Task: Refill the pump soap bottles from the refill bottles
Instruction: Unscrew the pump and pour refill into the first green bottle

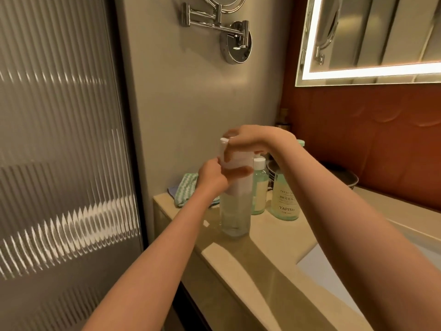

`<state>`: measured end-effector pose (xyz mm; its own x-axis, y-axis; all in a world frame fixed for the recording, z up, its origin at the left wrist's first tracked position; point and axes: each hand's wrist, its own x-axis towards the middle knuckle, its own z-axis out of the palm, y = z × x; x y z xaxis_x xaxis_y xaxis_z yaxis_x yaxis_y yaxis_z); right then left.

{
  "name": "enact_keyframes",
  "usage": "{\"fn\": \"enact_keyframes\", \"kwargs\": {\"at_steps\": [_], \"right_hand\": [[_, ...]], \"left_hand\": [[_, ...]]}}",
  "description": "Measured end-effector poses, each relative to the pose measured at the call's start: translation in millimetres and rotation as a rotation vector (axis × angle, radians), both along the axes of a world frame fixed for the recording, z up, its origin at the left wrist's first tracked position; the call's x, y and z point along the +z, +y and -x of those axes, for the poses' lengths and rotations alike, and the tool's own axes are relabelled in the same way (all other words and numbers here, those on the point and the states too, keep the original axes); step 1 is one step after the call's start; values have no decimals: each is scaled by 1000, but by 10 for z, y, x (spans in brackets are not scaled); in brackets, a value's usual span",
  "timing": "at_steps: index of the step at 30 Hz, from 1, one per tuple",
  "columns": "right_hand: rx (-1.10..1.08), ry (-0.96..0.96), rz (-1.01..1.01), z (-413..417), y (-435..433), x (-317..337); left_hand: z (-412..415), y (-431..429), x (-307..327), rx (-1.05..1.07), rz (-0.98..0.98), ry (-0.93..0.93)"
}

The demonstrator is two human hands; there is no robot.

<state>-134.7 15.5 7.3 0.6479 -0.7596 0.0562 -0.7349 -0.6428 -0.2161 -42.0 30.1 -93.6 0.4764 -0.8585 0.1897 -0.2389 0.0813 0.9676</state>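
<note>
1. A ribbed frosted glass panel [59,139] fills the left side of the view, beside a plain beige wall.
2. A glossy beige stone counter [274,271] runs from the wall corner towards the viewer. A white sink basin [334,278] is set into it at the right.
3. A mirror with a lit frame [381,32] hangs on the reddish-brown wall at upper right.
4. Two bare forearms reach in from the bottom edge and meet over the far end of the counter.
5. A chrome swing-arm mirror mount [229,32] is fixed to the beige wall above the hands.
6. The clear pump bottle [235,216] stands upright on the counter near its left edge. Its lower part is see-through and its top is white.
7. The left hand [212,179] grips the bottle's upper part, fingers curled round it.
8. The right hand [250,142] comes down over the top. Its fingers curl round the white pump head [225,149], which is motion-blurred.
9. A pale green bottle labelled YAPING [285,199] stands just right of the pump bottle, partly hidden by the right wrist.
10. A slimmer green bottle with a white cap [259,187] stands between those two, slightly further back.
11. A green-and-white striped cloth [187,187] lies by the wall behind the left hand.
12. A dark round dish [343,177] sits behind the bottles.
</note>
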Motion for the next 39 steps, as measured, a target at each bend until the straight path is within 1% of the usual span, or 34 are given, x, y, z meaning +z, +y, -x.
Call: {"fn": "enact_keyframes", "kwargs": {"at_steps": [2, 4, 6, 7, 9, 10, 11, 12, 14, 15, 17, 19, 20, 22, 23, 27, 28, 30, 31, 33, 34, 37, 38, 39], "right_hand": [[61, -10, -60, 3, -1, 55], [87, -13, -61, -10, -36, 76], [85, -66, -45, -49, -64, 56], [53, -67, -3, -72, -83, 34], [-68, -4, 123, -113, -130, -10], [-128, 24, 147, -122, -129, -22], [-176, 34, 143, -131, -127, -27], [-197, 32, 129, -144, -125, -22], [-171, 17, 87, -174, -112, 5], [-140, 4, 51, -188, -117, 21], [-75, -10, -12, -211, -123, 49], [-65, -20, -13, -250, -135, 16], [-83, -27, 26, -274, -155, -25], [-115, -55, 130, -305, -189, -93], [-104, -82, 149, -308, -201, -108], [10, -133, -13, -209, -210, -34], [-3, -146, -12, -197, -236, -48], [-89, -183, 51, -221, -289, -153], [-139, -203, 89, -246, -303, -216], [-176, -241, 141, -298, -310, -294], [-154, -251, 148, -312, -284, -283], [-44, -276, 48, -339, -243, -158], [-24, -283, 17, -352, -241, -137], [-19, -287, -1, -367, -244, -137]], "left_hand": [[-34, -6, 5, -2, -23, -39], [-54, -22, 15, 6, -42, -93], [-54, -27, 27, 21, -79, -130], [-63, -38, 25, 30, -70, -85], [-99, -72, 21, 49, -47, 100], [-123, -96, 13, 73, -40, 151], [-140, -114, 10, 95, -35, 132], [-148, -134, 2, 90, -35, 58], [-148, -139, -5, 75, -25, -81], [-150, -132, -5, 67, -25, -94], [-182, -144, -24, 47, -8, -49], [-196, -147, -25, 59, -9, -75], [-206, -157, -18, 55, -20, -77], [-225, -172, -4, 47, -23, -25], [-233, -163, 0, 43, -26, -18], [-260, -143, 0, 39, -30, -70], [-263, -146, 0, 41, -29, -58], [-272, -147, 3, 47, -25, 54], [-276, -150, 6, 56, -22, 59], [-266, -134, 14, 64, -28, -52], [-255, -115, 15, 58, -36, -70], [-267, -126, 13, 30, -35, -69], [-264, -116, 14, 32, -31, -52], [-259, -121, 18, 38, -37, -72]]}}
